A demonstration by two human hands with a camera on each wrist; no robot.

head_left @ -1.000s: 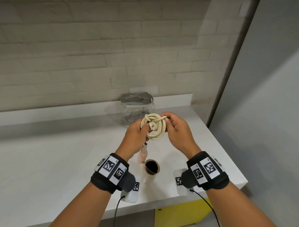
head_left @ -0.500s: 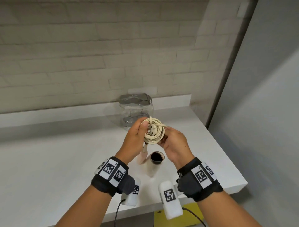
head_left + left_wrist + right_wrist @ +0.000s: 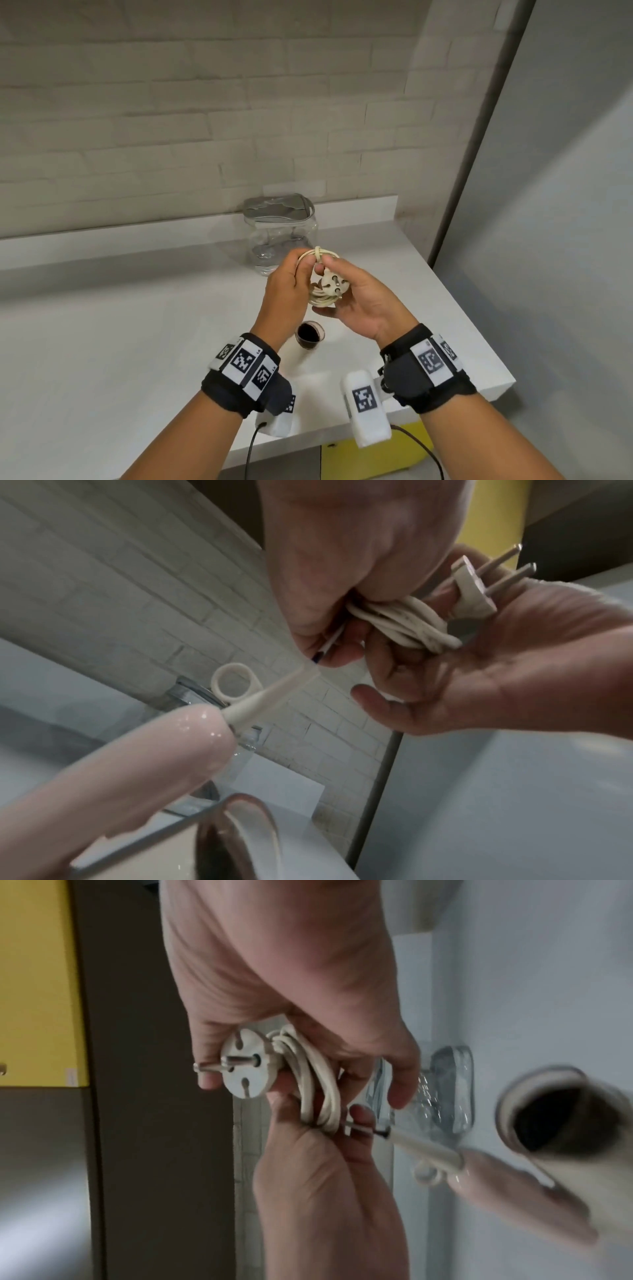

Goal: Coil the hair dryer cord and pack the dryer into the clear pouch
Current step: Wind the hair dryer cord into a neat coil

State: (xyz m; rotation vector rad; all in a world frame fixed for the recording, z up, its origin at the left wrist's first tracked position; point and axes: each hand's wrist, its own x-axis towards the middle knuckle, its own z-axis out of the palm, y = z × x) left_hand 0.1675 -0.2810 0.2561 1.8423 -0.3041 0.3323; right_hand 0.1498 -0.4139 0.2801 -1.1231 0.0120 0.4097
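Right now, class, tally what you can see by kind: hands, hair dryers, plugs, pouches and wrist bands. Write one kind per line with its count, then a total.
Hands: 2, the left hand and the right hand
Hair dryers: 1, the hair dryer
Plugs: 1, the plug
Pouches: 1, the clear pouch
Wrist bands: 2, the left wrist band and the right wrist band
Total: 7

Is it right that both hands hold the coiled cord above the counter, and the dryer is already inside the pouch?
Not quite. Both hands do hold the cord, but the dryer hangs below them, outside the pouch; the left wrist view shows it.
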